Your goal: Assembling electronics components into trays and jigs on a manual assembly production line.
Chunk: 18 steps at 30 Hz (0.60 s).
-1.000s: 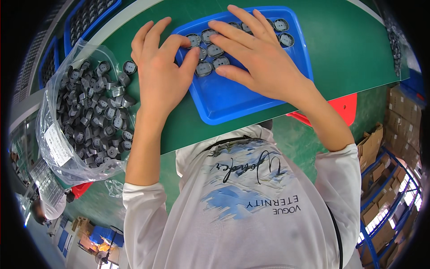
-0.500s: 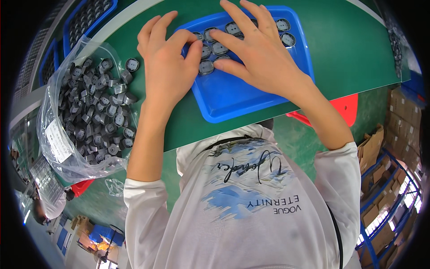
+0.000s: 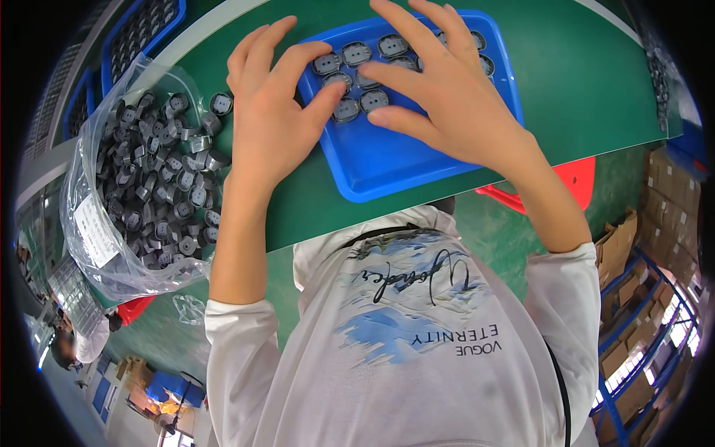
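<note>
Small grey oval plastic parts (image 3: 357,53) stand in rows in the far half of a blue tray (image 3: 387,167). My left hand (image 3: 272,112) reaches over the tray's left rim. Its thumb and index finger are spread around parts at the left end of the rows, the thumb tip at one part. My right hand (image 3: 462,97) lies over the middle and right of the rows with fingers apart. Its index fingertip is at one part, and its thumb is beside another part (image 3: 374,100) in the nearest row. The right hand hides several parts.
Left of the tray, a clear plastic bag (image 3: 82,186) spills many loose grey parts (image 3: 160,171) onto the green table (image 3: 581,97). More blue trays (image 3: 141,37) of parts stand at far left. A red stool (image 3: 577,182) is beyond the table's near edge.
My left thumb and index finger have moved apart from a pinch, uncovering parts at the left. My right hand has shifted slightly right and nearer, its thumb and index finger still apart.
</note>
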Each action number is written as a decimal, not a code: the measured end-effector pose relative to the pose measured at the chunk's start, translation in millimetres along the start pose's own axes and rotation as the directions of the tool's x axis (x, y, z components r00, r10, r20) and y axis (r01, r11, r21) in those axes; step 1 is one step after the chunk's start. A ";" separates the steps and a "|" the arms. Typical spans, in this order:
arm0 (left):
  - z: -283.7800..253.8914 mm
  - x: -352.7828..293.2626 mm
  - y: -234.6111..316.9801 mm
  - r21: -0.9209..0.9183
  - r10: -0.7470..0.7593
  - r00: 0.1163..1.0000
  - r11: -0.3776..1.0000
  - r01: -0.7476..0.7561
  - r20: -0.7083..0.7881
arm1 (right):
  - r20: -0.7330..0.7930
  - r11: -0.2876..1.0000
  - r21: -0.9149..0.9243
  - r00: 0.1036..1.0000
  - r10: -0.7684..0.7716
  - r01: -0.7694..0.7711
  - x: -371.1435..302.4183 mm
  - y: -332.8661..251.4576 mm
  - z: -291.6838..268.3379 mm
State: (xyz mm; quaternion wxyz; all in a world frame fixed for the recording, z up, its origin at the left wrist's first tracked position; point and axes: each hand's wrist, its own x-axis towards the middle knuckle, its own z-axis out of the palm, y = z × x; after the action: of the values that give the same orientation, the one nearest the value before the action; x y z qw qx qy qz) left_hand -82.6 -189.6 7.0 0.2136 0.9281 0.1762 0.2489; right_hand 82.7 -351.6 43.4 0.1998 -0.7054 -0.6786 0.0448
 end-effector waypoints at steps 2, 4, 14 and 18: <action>-3.1 -0.1 1.6 0.044 0.016 1.000 0.999 -0.017 0.009 | 0.026 1.000 -0.015 1.000 -0.010 0.010 -4.8 -2.9 -0.9; -4.3 2.0 5.9 0.007 -0.105 0.992 0.994 0.105 0.067 | 0.023 1.000 -0.011 1.000 -0.008 0.008 -4.7 -2.1 4.5; 2.1 0.2 0.0 -0.064 -0.170 0.984 0.983 0.174 0.058 | 0.041 1.000 0.021 0.999 0.002 -0.003 -0.8 0.7 7.8; 2.0 1.0 -0.9 -0.066 -0.197 0.978 0.977 0.202 0.072 | -0.015 0.985 0.143 0.995 0.099 -0.096 -3.5 3.5 -4.9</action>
State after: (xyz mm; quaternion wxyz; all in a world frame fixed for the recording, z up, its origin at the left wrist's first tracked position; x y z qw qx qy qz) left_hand -80.9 -189.0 5.3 0.2769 0.9049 0.2522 0.2023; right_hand 87.3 -356.1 45.9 0.2549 -0.7222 -0.6360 0.0950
